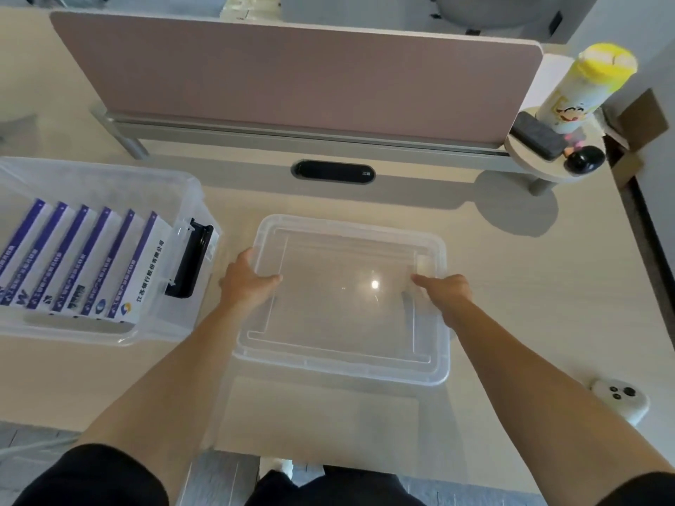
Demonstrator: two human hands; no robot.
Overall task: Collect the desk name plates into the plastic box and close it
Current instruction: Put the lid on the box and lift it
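Both hands grip a clear plastic lid (343, 304) in the middle of the desk (529, 304). The left hand (252, 283) pinches its left rim and the right hand (443, 290) its right rim, each with the thumb lying on top and the fingers tucked under the edge. The lid is a rounded rectangle, glossy and see-through, with raised ridges running inside its border and a bright glint near its centre. A pale rectangular shadow lies on the desk just nearer than it.

To the left stands the plastic box (175, 323), translucent with rounded corners and open on top. A black latch (190, 261) is on its right wall. Inside, six name plates (91, 261) stand in a tilted row, white cards with purple bands and small printed logos.

The desk is smooth and cream. At its far side runs a matte pink partition (292, 78) on a grey rail, with an oval black cable port (333, 172) before it. At far right a small round shelf (529, 155) carries a yellow-capped bottle (580, 89). A white rounded gadget (621, 398) lies near the right edge.
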